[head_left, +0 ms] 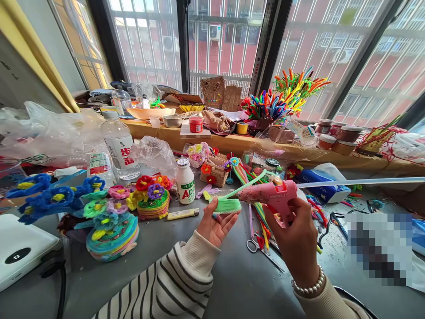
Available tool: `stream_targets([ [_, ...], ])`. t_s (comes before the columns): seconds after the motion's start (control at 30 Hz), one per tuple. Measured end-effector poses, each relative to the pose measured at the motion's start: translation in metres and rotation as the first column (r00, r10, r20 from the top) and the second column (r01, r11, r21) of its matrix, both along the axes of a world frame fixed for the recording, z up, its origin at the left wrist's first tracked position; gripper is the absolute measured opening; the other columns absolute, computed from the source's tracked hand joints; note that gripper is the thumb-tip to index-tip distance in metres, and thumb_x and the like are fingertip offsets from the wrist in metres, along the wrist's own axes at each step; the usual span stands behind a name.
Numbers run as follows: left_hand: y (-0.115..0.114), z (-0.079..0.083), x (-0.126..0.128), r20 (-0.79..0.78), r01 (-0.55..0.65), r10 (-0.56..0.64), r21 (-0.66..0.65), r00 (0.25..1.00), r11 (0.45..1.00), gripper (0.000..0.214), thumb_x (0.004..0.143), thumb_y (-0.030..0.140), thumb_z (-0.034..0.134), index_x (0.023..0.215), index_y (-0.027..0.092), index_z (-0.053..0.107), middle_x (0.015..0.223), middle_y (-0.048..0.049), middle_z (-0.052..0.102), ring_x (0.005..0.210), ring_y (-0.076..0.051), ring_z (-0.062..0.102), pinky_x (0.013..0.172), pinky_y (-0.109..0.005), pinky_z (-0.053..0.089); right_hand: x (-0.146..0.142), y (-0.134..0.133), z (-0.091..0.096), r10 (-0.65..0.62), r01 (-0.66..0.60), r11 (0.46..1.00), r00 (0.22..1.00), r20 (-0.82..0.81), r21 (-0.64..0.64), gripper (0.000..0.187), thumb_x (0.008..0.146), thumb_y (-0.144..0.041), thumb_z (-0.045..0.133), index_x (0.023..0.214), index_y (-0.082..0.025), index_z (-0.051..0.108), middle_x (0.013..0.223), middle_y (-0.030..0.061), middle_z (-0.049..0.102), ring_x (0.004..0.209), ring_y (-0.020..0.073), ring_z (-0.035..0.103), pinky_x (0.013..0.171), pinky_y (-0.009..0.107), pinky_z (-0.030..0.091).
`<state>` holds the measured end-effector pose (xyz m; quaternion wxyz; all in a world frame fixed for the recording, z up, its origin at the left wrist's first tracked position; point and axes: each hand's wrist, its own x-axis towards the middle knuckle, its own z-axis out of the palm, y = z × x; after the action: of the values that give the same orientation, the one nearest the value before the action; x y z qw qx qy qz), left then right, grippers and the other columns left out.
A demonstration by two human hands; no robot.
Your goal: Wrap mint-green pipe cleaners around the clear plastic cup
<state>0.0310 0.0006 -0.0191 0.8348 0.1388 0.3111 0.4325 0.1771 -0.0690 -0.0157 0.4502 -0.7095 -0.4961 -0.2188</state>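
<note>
My left hand (pixel 215 226) grips a light green block of pipe cleaners (pixel 227 205) laid side by side, thumb on top and fingers beneath. One loose green pipe cleaner (pixel 249 184) sticks up from it to the right. In my right hand (pixel 295 235) is a pink hot glue gun (pixel 270 195), with a long clear glue stick (pixel 358 182) coming out of its back. The gun's nozzle points left, at the near end of the loose strand just above the block. Whether tip and strand touch I cannot tell. Scissors (pixel 265 252) lie on the table below the gun.
Pipe-cleaner flowers on a round base (pixel 113 239) and a smaller flower piece (pixel 153 208) stand left. A white bottle (pixel 185 181), a yellow lighter (pixel 183 214) and a woven basket (pixel 214 170) are behind my hands. A blue tissue pack (pixel 323 186) lies right; paint jars (pixel 347 135) line the ledge.
</note>
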Motion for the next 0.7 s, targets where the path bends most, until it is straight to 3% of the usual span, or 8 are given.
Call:
stream_targets([
  [0.33, -0.0007, 0.0013, 0.0016, -0.04, 0.001, -0.002, -0.024, 0.999, 1.0, 0.045, 0.08, 0.029, 0.05, 0.117, 0.006, 0.041, 0.073, -0.011, 0.067, 0.07, -0.02, 0.067, 0.062, -0.024, 0.053, 0.0016, 0.0036, -0.0028, -0.033, 0.023, 0.996, 0.992, 0.123, 0.086, 0.041, 0.071, -0.049, 0.054, 0.093, -0.015, 0.048, 0.068, 0.0042, 0.059, 0.052, 0.0153, 0.055, 0.047, 0.025, 0.042],
  [0.7, 0.0003, 0.0003, 0.0011, -0.033, 0.019, -0.02, -0.026, 0.999, 0.999, 0.048, 0.08, 0.03, 0.05, 0.12, 0.006, 0.039, 0.073, -0.0113, 0.067, 0.071, -0.021, 0.067, 0.063, -0.024, 0.053, 0.0015, 0.0024, -0.002, -0.056, 0.026, 0.99, 0.975, 0.217, 0.136, 0.035, 0.072, -0.043, 0.056, 0.089, -0.013, 0.049, 0.061, 0.0026, 0.059, 0.047, 0.0137, 0.055, 0.043, 0.023, 0.041],
])
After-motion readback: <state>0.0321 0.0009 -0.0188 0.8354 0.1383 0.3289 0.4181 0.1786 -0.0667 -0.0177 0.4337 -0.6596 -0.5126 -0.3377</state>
